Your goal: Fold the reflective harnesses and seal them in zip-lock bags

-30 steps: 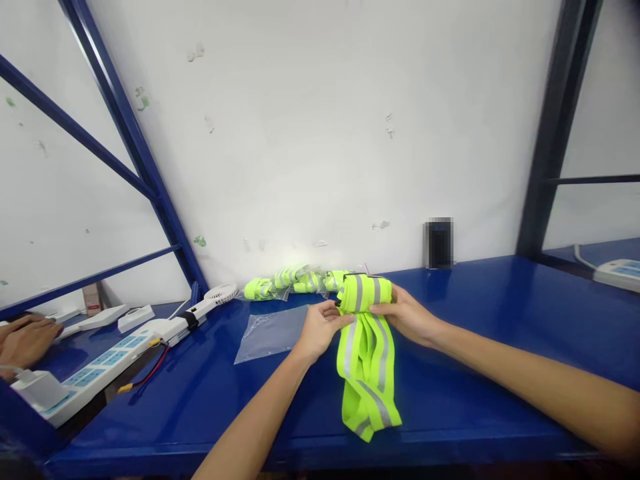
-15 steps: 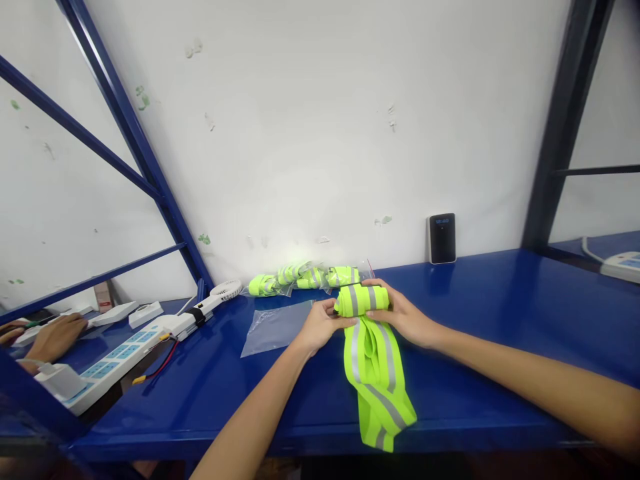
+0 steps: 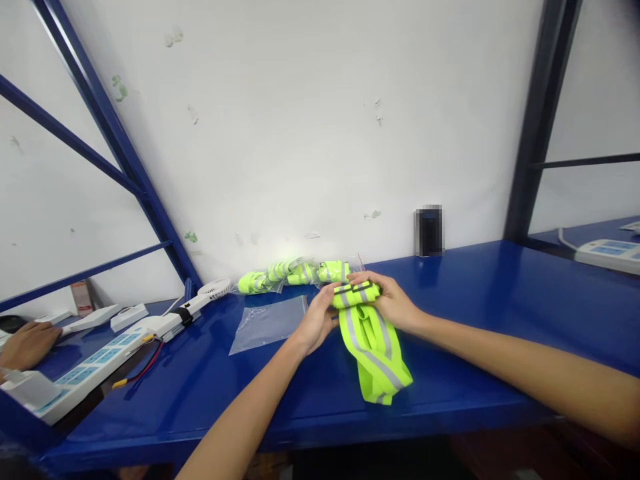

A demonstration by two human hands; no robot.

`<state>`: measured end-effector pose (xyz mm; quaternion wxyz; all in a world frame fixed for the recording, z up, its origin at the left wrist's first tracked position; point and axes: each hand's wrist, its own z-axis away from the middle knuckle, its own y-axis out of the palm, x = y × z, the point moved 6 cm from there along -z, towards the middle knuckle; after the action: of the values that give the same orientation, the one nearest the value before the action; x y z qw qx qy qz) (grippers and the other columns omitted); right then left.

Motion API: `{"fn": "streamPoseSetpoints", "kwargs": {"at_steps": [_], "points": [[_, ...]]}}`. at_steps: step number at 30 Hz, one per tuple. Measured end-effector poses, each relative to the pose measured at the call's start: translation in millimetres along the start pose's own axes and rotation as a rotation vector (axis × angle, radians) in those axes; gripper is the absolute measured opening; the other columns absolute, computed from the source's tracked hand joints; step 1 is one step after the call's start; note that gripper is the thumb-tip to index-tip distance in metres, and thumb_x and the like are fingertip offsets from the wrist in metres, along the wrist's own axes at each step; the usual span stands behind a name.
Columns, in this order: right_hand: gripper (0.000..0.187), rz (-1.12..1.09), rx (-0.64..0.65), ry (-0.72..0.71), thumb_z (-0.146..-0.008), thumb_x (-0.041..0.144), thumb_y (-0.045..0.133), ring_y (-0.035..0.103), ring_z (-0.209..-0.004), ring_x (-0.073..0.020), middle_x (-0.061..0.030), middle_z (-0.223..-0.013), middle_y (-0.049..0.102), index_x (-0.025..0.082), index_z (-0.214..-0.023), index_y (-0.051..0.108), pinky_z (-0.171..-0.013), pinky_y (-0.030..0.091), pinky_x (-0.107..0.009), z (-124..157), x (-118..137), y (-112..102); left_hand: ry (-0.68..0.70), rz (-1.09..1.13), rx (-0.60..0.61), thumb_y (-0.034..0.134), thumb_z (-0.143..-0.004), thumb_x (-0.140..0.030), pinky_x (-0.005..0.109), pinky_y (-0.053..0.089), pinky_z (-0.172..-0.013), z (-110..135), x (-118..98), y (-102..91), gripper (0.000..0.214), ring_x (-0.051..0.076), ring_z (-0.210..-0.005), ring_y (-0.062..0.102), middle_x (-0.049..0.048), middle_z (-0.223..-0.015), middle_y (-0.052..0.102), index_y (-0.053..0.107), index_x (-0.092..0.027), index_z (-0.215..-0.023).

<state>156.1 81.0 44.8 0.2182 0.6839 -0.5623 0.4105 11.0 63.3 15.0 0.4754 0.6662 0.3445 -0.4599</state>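
Between my two hands is a neon yellow reflective strap (image 3: 373,347) with grey stripes, its upper part wound into a roll. My left hand (image 3: 319,320) grips the roll's left end, and my right hand (image 3: 393,300) grips the right end. A dark strip shows along the top of the roll. The loose strap hangs from it in folds over the blue table (image 3: 465,320), towards the front edge. Left of my left hand lies a flat clear plastic bag (image 3: 267,325). Behind my hands, several bagged rolls of reflective strap (image 3: 295,272) lie by the wall.
A white power strip (image 3: 95,363), a cable with yellow connectors (image 3: 143,367) and a small white fan (image 3: 214,290) are at the left. Another person's hand (image 3: 33,343) is beyond the blue frame. A dark, pixelated box (image 3: 429,231) stands at the back right.
The roll has turned in my hands, so its dark strip now shows on top. The hanging strap's end has drawn up. The whole view has shifted slightly.
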Motion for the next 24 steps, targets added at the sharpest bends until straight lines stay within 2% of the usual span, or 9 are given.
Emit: {"fn": "streamPoseSetpoints", "kwargs": {"at_steps": [3,5,7,8,11,14,17,21,24], "points": [[0.033,0.052,0.073,-0.03,-0.07,0.008,0.051,0.049,-0.126,-0.0256,-0.0066,-0.13,0.057,0.023,-0.094,0.068,-0.107,0.032,-0.045,1,-2,2,-0.007,0.0,-0.086,0.071,-0.075,-0.045,0.034,0.051,-0.079,-2,0,-4.2,0.042,0.022,-0.092,0.064,0.0089,-0.102,0.068,0.063,-0.016,-0.104],[0.042,0.032,0.14,0.008,-0.068,0.007,0.051,0.036,-0.136,-0.0254,-0.0037,-0.141,0.048,0.026,-0.101,0.069,-0.112,0.024,-0.046,1,-3,4,0.037,0.026,-0.131,0.074,-0.072,-0.038,0.031,0.051,-0.079,-3,-4,-8.1,0.039,0.02,-0.089,0.065,0.0079,-0.099,0.069,0.064,-0.015,-0.102],[0.05,-0.102,0.219,0.088,-0.065,0.009,0.05,0.025,-0.142,-0.0258,0.0003,-0.15,0.037,0.027,-0.108,0.068,-0.114,0.022,-0.046,3,-2,8,0.075,0.042,-0.163,0.075,-0.071,-0.035,0.029,0.052,-0.078,-4,-10,-12.6,0.041,0.018,-0.085,0.066,0.0074,-0.097,0.07,0.063,-0.015,-0.105],[0.055,-0.215,0.239,0.135,-0.065,0.01,0.049,0.024,-0.142,-0.0263,0.0014,-0.151,0.035,0.028,-0.114,0.065,-0.114,0.024,-0.046,4,0,11,0.09,0.041,-0.17,0.076,-0.071,-0.034,0.029,0.052,-0.077,-4,-12,-14.6,0.042,0.018,-0.083,0.066,0.0073,-0.096,0.07,0.062,-0.016,-0.107],[0.068,-0.552,0.19,0.296,-0.071,0.016,0.049,0.042,-0.132,-0.0267,-0.0004,-0.148,0.04,0.032,-0.136,0.045,-0.108,0.035,-0.049,8,3,17,0.143,0.032,-0.188,0.076,-0.072,-0.032,0.032,0.054,-0.078,-4,-20,-21.4,0.048,0.019,-0.083,0.068,0.0064,-0.094,0.07,0.058,-0.018,-0.114],[0.072,-0.65,0.142,0.454,-0.079,0.02,0.053,0.06,-0.114,-0.0249,-0.0046,-0.136,0.055,0.033,-0.145,0.028,-0.099,0.045,-0.049,12,-3,22,0.174,0.011,-0.219,0.076,-0.072,-0.032,0.034,0.054,-0.081,-3,-23,-27.8,0.055,0.021,-0.088,0.068,0.0053,-0.095,0.07,0.053,-0.023,-0.122],[0.063,-0.65,0.143,0.498,-0.081,0.021,0.056,0.066,-0.103,-0.0236,-0.0074,-0.124,0.064,0.028,-0.14,0.038,-0.092,0.051,-0.044,13,-11,23,0.176,-0.011,-0.211,0.078,-0.07,-0.03,0.036,0.054,-0.085,-2,-21,-29.3,0.068,0.022,-0.093,0.068,0.006,-0.103,0.069,0.047,-0.026,-0.131],[0.047,-0.61,0.125,0.467,-0.081,0.025,0.064,0.066,-0.103,-0.024,-0.0095,-0.121,0.066,0.022,-0.127,0.053,-0.09,0.053,-0.04,10,-16,19,0.18,0.01,-0.21,0.084,-0.061,-0.021,0.036,0.05,-0.093,-2,-19,-29.3,0.092,0.023,-0.105,0.064,0.0076,-0.121,0.063,0.037,-0.028,-0.14],[0.05,-0.552,0.111,0.428,-0.072,0.017,0.073,0.066,-0.104,-0.025,-0.0102,-0.118,0.068,0.019,-0.12,0.057,-0.095,0.051,-0.041,10,-14,17,0.14,-0.017,-0.131,0.084,-0.06,-0.019,0.035,0.049,-0.094,-2,-16,-24.3,0.078,0.025,-0.108,0.062,0.0111,-0.125,0.061,0.048,-0.02,-0.13]]}}
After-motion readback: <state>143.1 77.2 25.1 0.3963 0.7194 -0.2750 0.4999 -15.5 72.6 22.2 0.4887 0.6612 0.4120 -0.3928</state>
